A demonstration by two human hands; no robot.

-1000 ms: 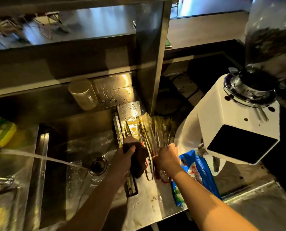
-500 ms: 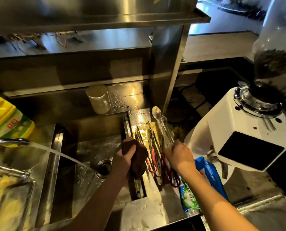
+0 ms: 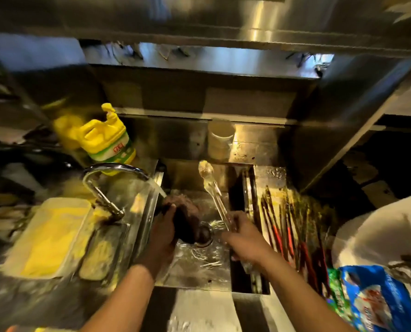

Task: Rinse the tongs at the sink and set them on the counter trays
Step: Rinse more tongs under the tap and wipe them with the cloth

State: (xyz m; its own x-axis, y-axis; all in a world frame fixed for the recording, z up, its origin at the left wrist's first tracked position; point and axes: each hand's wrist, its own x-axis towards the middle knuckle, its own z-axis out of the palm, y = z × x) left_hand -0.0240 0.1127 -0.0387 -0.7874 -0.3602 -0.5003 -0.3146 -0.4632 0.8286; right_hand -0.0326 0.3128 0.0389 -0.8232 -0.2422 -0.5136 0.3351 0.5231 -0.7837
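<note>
My right hand (image 3: 244, 234) grips a pair of clear plastic tongs (image 3: 211, 188) by the lower end, holding them over the steel sink (image 3: 199, 267) with the tips pointing away. My left hand (image 3: 164, 231) holds a dark brown scrubbing cloth (image 3: 187, 212) over the drain, right under the water running from the curved faucet (image 3: 111, 185). Several more tongs with red handles (image 3: 288, 226) lie on the counter tray to the right of the sink.
A yellow detergent jug (image 3: 106, 140) stands behind the faucet. A yellow-lidded container (image 3: 51, 236) sits left of the sink. A white cup (image 3: 220, 140) stands at the back wall. A blue packet (image 3: 377, 298) and a white machine (image 3: 379, 231) are at the right.
My right hand lifted the clear tongs off the tray pile and carried them left over the sink. My left hand moved the cloth under the running water. The view swung left.
</note>
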